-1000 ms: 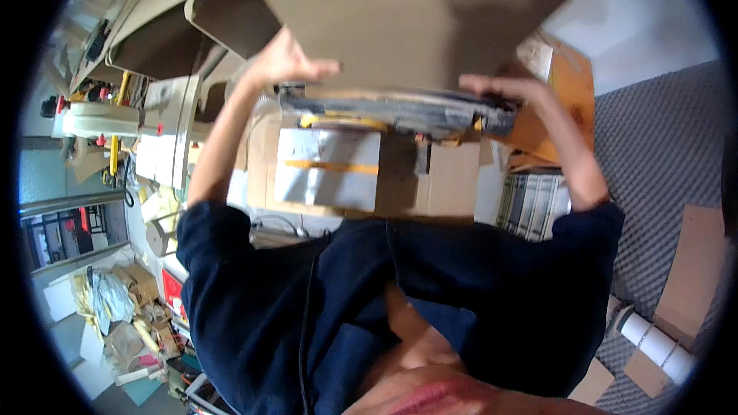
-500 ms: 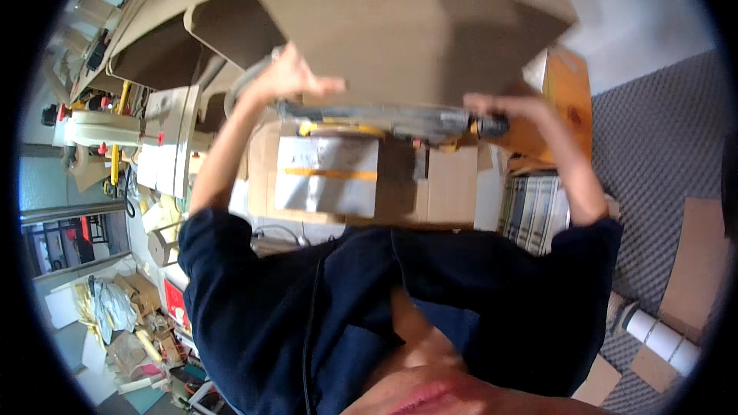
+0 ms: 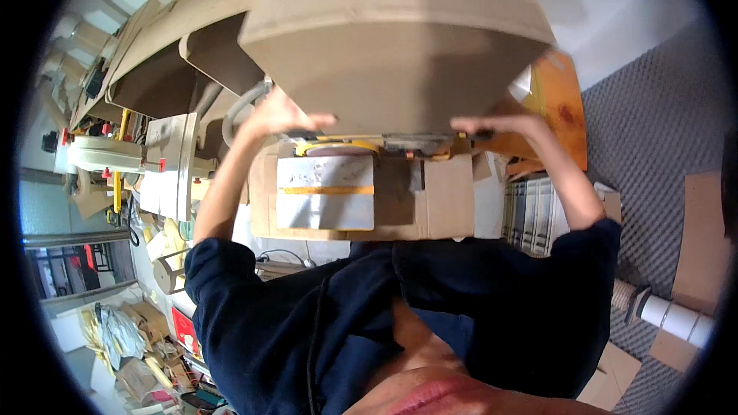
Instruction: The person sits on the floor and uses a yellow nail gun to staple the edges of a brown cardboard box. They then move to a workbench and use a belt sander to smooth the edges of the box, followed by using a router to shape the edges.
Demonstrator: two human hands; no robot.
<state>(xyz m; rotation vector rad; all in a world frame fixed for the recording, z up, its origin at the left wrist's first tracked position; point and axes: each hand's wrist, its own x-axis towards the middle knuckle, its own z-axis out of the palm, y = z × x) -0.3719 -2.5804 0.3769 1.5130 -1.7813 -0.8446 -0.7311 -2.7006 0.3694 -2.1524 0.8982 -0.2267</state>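
A big brown cardboard box [image 3: 392,73] is in front of me, its near face toward me. My left hand [image 3: 288,115] is at the box's lower left edge, with the thumb stretched across the near face. At the lower right edge, my right hand [image 3: 503,123] holds the box the same way; the other fingers of both hands are mostly hidden. Just below the box shows part of a machine with a yellow-rimmed disc [image 3: 338,148] and dark parts. A grey metal plate [image 3: 325,211] with an orange stripe is on its near side.
Flat cardboard [image 3: 447,200] lies under the machine. To the left are another large cardboard cover [image 3: 161,38], a grey hose [image 3: 244,104] and a pale machine with a white panel [image 3: 169,177]. An orange wooden board [image 3: 567,115] and a plaid item [image 3: 529,207] are at the right.
The box has come lower between my hands and hides more of the machine's dark upper parts. My view has also shifted slightly.
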